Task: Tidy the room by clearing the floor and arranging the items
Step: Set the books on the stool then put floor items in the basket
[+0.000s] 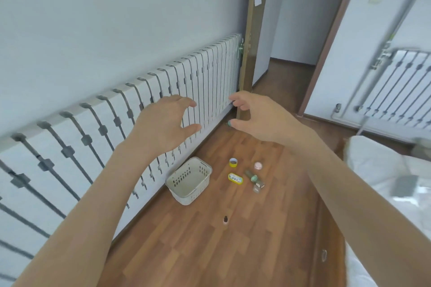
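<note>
The white slotted plastic basket (189,180) stood upright beside the white radiator (140,112), long axis angled away from it; both hands' fingers (186,102) were spread, empty.

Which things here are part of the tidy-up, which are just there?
Job:
- white basket
- yellow cap
- yellow tin
- pink jar
- green bottle
- small glass bottle
- dark bottle

Just there:
- radiator
- door
- bed

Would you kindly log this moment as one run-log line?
hands: left and right open, empty, raised | basket: on floor, looks empty | small containers: loose on floor beside basket | stage: pickup not begun
</note>
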Available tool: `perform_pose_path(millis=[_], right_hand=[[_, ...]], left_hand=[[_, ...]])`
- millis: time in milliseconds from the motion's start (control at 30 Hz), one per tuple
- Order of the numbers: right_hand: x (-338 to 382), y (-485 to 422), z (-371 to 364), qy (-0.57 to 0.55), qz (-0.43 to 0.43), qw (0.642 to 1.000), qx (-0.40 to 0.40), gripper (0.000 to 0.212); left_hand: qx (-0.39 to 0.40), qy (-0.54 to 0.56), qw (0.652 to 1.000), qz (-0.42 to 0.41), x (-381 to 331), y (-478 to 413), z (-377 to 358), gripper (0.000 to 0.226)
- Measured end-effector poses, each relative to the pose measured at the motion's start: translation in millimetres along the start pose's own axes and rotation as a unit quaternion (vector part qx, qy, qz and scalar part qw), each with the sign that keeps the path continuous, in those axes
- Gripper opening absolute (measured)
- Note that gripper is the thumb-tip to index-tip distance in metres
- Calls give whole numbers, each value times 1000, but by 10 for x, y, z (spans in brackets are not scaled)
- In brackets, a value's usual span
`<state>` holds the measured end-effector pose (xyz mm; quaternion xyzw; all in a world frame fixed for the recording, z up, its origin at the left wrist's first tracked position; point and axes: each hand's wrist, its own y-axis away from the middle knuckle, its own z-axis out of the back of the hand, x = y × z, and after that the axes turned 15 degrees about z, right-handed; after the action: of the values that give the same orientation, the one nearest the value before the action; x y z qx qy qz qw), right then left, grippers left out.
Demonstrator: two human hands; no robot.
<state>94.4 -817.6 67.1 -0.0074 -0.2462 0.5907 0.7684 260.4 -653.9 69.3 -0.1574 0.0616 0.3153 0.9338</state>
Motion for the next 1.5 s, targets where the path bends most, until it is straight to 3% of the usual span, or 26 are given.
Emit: perform_pose_path(millis=[333, 800, 1500], right_hand=[[-275, -509, -230, 25, -43, 998, -31, 59], [-1145, -1108, -400, 25, -54, 998, -26, 58], [-2986, -2304, 18, 12, 3, 1000, -6, 58]], left_hand=[[8, 18, 999, -43, 275, -813, -253, 51], [29, 19, 997, -69, 68, -1756, -794, 50], [9, -8, 1000, -2, -632, -3407, -1314, 52]])
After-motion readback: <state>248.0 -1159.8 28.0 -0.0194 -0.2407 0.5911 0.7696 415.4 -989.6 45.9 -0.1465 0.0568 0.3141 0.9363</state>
